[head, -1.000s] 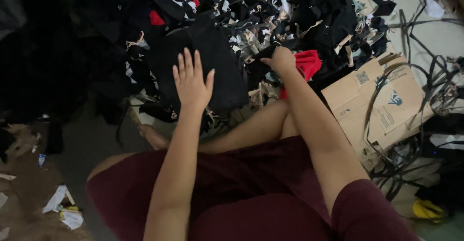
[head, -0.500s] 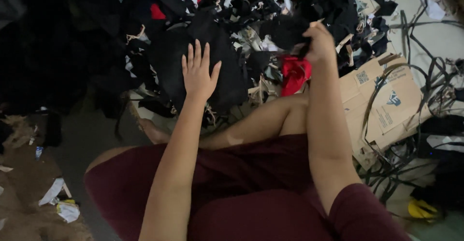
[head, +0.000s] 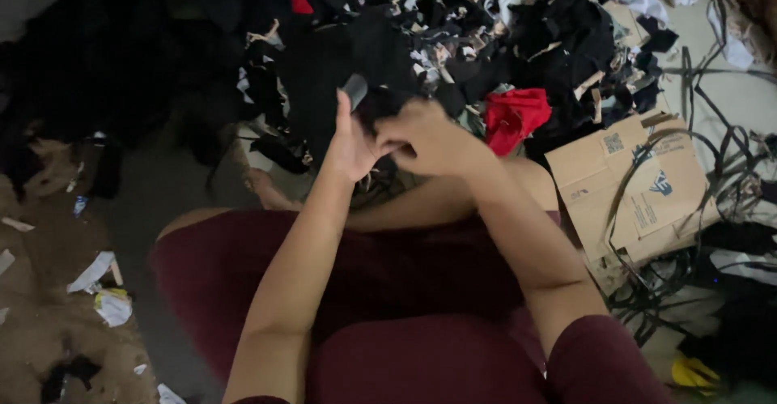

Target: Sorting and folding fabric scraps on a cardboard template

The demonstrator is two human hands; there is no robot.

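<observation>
I sit on the floor in dark red shorts facing a big heap of black fabric scraps (head: 453, 40). My left hand (head: 350, 141) and my right hand (head: 429, 137) meet in front of me above my knee. Both grip the same black piece of cloth (head: 368, 100), which has a grey patch at its top. A bright red rag (head: 514, 116) lies just right of my right hand on the heap.
A flattened cardboard box (head: 639, 185) lies at the right, with black straps (head: 712, 145) looped over it. Paper bits (head: 101, 291) litter the brown floor at the left. A yellow object (head: 696, 370) sits at the lower right.
My right hand came down from the raised black scrap and moved left to join my left hand. My left hand closed from flat and spread to gripping the cloth.
</observation>
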